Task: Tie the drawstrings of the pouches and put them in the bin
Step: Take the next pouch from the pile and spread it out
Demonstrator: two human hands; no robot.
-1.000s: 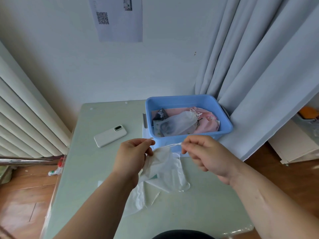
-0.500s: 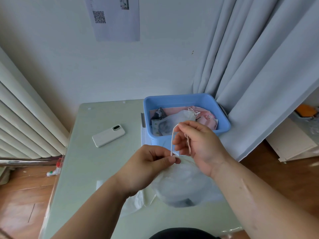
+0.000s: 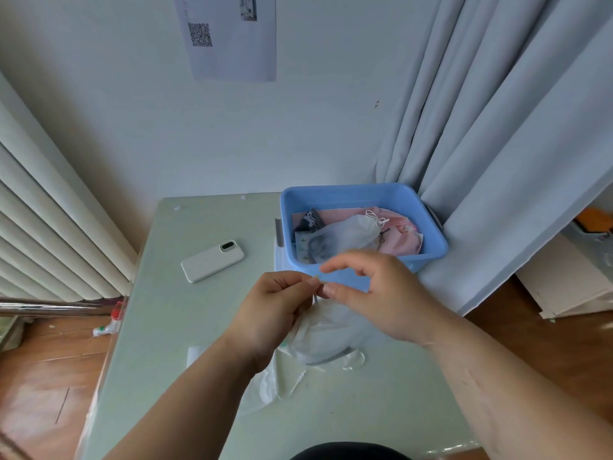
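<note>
Head view. Near the middle of the pale green table [image 3: 159,327], both hands close together over a white pouch [image 3: 326,336]. Left hand [image 3: 275,310] curled, thumb and forefinger pressed together on a short bit of drawstring [image 3: 316,295]. Cord thin, mostly covered by the fingertips, hard to follow down to the pouch mouth. Right hand [image 3: 381,300] smeared by motion, fingers spread, forefinger and thumb apart, thumb tip right beside the left fingertips; impossible to tell whether touching the cord.

Pouch crumpled beneath both hands, lower edge on the tabletop, upper part hidden behind the left palm. More white fabric [image 3: 265,390] trailing below the left wrist, partly covered by the forearm; unclear whether another pouch.

Just beyond the hands, blue bin [image 3: 361,193] at the far right of the table, near wall partly blocked by the right hand. Inside, sheer pouch [image 3: 345,232] with cords bunched at its neck, lying on pink fabric [image 3: 401,227]; something dark and printed half buried at the left. White phone [image 3: 212,260] left of the bin, apart from it.
</note>
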